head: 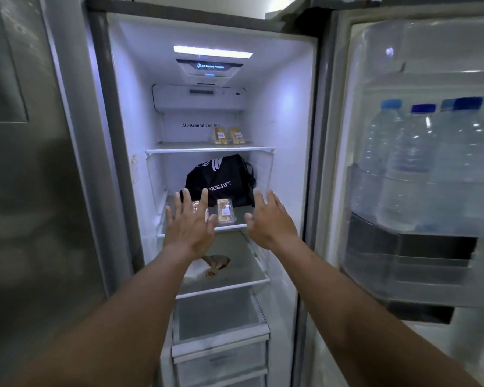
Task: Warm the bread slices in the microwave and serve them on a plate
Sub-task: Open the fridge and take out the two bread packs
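Two bare forearms enter from the bottom edge, elbows cut off by the frame. Left hand is spread flat, fingers apart, gripping nothing; it hovers in front of the middle shelf and covers most of a clear pack lying there — contents of that one cannot be made out. Right hand is likewise splayed and empty, at the shelf's right end. Between the two hands, on the same shelf, sits a clear plastic clamshell holding pale yellow bread or cake pieces, with a small white sticker on the lid; sticker print too small to read. Below, on the next shelf, a crumpled brown-and-white wrapper, partly hidden by the left forearm. Lower drawers translucent, interior not discernible. To the right, the open door's bin carries water bottles with blue caps, strongly blurred, labels unreadable, the rightmost cut by the frame edge. Behind the clamshell, a black bag with white lettering that appears upside down, reading "LAWSON". Top shelf, further back: two more clear packs of the same yellowish pieces, standing side by side, white labels illegible. Rear wall reads "All-Around Cooling" — last letters partly behind the packs. Ceiling unit under the lamp bears small blurred text, not reliably legible.
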Tool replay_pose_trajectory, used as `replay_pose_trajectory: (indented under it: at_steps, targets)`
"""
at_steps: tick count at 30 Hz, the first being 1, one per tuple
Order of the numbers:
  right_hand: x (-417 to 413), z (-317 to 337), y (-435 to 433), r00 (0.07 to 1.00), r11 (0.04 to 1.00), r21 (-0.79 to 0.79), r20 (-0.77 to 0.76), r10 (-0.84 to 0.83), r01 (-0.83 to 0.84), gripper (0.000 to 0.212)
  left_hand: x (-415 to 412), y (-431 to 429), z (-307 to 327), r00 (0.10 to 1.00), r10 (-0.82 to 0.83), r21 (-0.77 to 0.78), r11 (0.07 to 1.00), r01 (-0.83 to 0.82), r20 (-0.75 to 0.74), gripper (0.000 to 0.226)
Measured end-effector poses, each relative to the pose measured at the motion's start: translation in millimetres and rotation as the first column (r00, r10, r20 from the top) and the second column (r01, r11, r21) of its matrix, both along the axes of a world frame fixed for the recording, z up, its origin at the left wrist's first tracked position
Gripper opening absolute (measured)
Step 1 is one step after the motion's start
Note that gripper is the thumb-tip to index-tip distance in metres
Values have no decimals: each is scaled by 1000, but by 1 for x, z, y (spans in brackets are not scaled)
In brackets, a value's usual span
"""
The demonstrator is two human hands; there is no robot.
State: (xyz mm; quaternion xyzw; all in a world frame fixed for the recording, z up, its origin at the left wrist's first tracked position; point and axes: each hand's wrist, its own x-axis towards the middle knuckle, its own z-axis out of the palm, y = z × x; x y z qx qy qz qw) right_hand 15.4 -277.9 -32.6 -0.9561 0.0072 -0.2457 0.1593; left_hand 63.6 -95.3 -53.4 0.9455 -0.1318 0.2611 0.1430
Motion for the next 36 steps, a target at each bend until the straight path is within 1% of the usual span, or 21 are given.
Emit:
replay_pose_trajectory:
  at_steps: [6,13,18,21,25,27,30,33,36]
  targets:
    - [92,-18,-10,1000,1000,19,-18,8,-8,68,77,-10,-14,999,28,-28,999,-29,-33,64]
    - [196,-29,-30,998,998,53,-53,18,-15,68,169,-23,-23,990,122,-37,992,-125,-70,63]
    - [263,-49,-27,993,994,106,-111,31,-19,67,222,-27,-45,980,143,-87,984,-156,-140,63]
    - [297,-62,-18,986,985,168,-153,69,-43,66,261,-26,-58,972,147,-132,976,-173,-183,63]
    - [335,-76,-9,972,956,291,-211,104,-39,76,303,-28,-71,962,132,-202,962,-182,-241,64]
    - [354,-83,-4,960,943,333,-260,108,-16,78,319,-32,-77,954,137,-202,960,-194,-266,64]
    - [370,-92,1,939,953,301,-322,122,-21,76,334,-38,-83,947,131,-195,961,-193,-293,70]
    - [384,-103,2,920,962,272,-372,124,-20,73,350,-37,-92,920,143,-183,958,-222,-365,77]
    - [395,-106,1,928,964,267,-359,103,-4,72,359,-33,-99,912,133,-197,955,-223,-388,81]
